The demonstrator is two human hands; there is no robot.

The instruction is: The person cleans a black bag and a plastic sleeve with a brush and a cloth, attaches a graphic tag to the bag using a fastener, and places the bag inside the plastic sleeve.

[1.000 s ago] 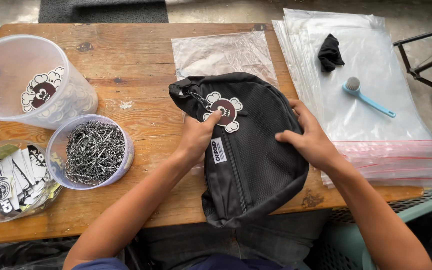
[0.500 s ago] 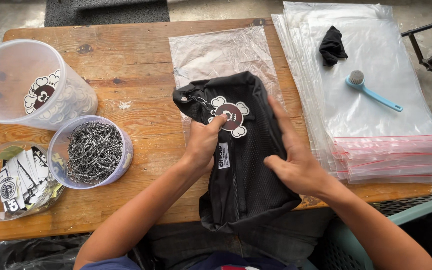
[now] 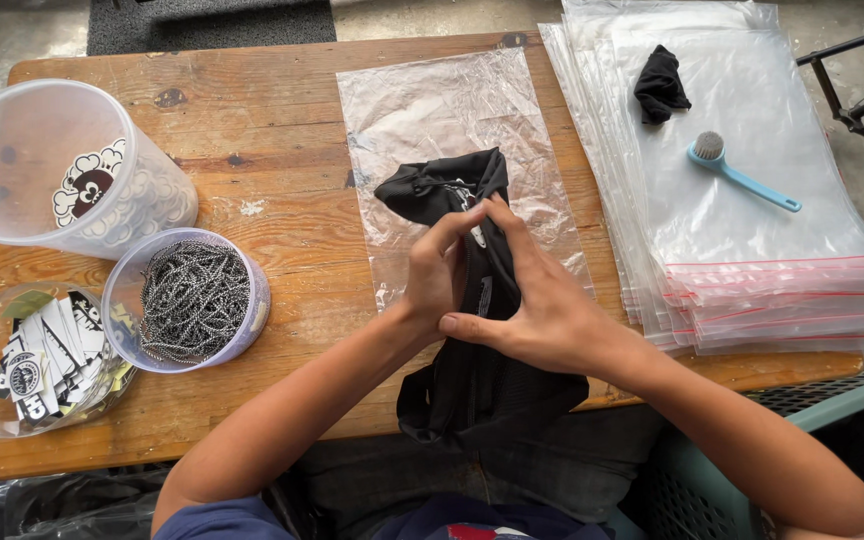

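Both hands, left hand and right hand, clutch black bag; chain tub nearby

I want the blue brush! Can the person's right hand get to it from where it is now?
Probably yes. The right hand is busy holding the black bag, but the blue brush lies uncovered on the plastic bag stack on that side, nothing between.

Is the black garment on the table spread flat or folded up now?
Folded: both hands, left hand and right hand, squeeze the black garment into a narrow bundle.
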